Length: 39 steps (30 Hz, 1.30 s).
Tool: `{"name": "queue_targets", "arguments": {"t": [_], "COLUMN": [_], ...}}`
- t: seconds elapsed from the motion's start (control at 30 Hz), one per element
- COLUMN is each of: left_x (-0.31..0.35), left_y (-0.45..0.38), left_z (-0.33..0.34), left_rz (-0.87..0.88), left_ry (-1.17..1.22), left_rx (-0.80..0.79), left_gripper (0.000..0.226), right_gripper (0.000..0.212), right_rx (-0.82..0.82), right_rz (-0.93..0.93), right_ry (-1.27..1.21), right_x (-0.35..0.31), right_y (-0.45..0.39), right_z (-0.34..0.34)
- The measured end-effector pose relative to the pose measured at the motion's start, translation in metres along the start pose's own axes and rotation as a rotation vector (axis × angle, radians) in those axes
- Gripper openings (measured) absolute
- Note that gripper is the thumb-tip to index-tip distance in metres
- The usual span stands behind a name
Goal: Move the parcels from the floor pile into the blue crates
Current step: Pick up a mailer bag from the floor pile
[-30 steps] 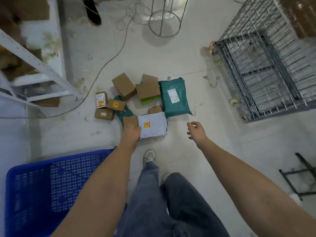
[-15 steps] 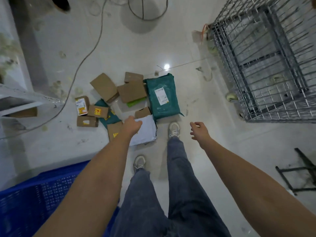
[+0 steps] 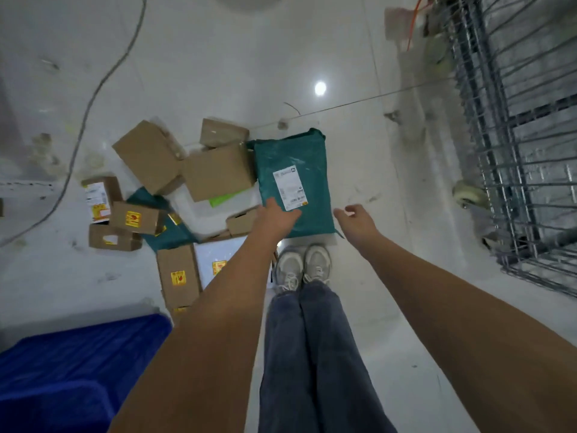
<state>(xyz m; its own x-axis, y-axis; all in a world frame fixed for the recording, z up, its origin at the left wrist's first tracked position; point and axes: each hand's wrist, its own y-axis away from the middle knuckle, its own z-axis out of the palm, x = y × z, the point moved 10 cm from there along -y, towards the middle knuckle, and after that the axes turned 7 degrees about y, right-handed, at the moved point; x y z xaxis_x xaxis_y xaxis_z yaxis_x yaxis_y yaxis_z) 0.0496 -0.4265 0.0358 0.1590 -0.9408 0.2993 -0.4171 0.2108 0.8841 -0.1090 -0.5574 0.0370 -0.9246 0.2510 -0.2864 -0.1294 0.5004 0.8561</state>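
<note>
Nearest us sits one blue crate [image 3: 75, 367], plastic; past it, our left hand [image 3: 276, 218] lies flat, fingers together, on one glossy teal mailer [image 3: 296, 182]; our right hand [image 3: 357, 221] hovers loosely curled, holding nothing; about eight cardboard boxes [image 3: 218, 175] crowd the floor pile.

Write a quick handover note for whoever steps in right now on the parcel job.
Left hand: open, reaching onto the near edge of the large teal mailer bag; nothing gripped.
Right hand: open, loosely curled, just off the bag's near right corner, empty.
Parcels: the pile lies on the floor ahead, with brown boxes, a white mailer by the left arm and a long brown box with a yellow sticker.
Blue crate: lower left, near the person; blurred, no parcels seen in it.
Done: nothing that shows.
Left: lift the teal bag, then the rest, into the crate.
</note>
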Motion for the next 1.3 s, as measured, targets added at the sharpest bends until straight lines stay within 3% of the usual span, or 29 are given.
{"name": "queue_targets", "arguments": {"t": [0.2, 0.37, 0.47, 0.57, 0.7, 0.83, 1.1, 1.23, 1.3], "left_x": [-0.062, -0.112, -0.133, -0.136, -0.139, -0.143, -0.140, -0.135, -0.132], "left_y": [-0.156, -0.240, -0.265, -0.278, -0.287, -0.283, -0.258, -0.252, -0.250], "left_z": [0.043, 0.049, 0.059, 0.078, 0.084, 0.089, 0.073, 0.063, 0.062], "left_rz": [-0.057, -0.069, -0.096, -0.057, -0.019, -0.025, -0.018, -0.004, -0.001], "left_ry": [0.034, 0.249, 0.386, 0.472, 0.556, 0.594, 0.535, 0.557, 0.516], "left_rx": [0.039, 0.125, 0.079, -0.026, -0.018, -0.082, -0.092, -0.090, -0.100], "left_gripper": [0.075, 0.087, 0.078, 0.063, 0.070, 0.081, 0.068, 0.059, 0.060], "right_gripper": [0.058, 0.078, 0.085, 0.083, 0.069, 0.082, 0.052, 0.078, 0.065], "right_rx": [-0.025, -0.018, -0.049, -0.136, -0.234, -0.184, -0.193, -0.320, -0.413], "right_rz": [-0.038, -0.033, -0.006, 0.009, -0.023, -0.002, 0.056, 0.122, 0.128], "right_ry": [0.151, 0.155, 0.076, -0.037, -0.124, -0.184, -0.373, -0.403, -0.438], "right_x": [0.022, 0.050, 0.067, 0.079, 0.081, 0.089, 0.095, 0.106, 0.106], "right_y": [-0.159, -0.249, -0.276, -0.285, -0.288, -0.287, -0.273, -0.259, -0.251], "right_z": [0.056, 0.087, 0.104, 0.124, 0.144, 0.140, 0.120, 0.126, 0.133]}}
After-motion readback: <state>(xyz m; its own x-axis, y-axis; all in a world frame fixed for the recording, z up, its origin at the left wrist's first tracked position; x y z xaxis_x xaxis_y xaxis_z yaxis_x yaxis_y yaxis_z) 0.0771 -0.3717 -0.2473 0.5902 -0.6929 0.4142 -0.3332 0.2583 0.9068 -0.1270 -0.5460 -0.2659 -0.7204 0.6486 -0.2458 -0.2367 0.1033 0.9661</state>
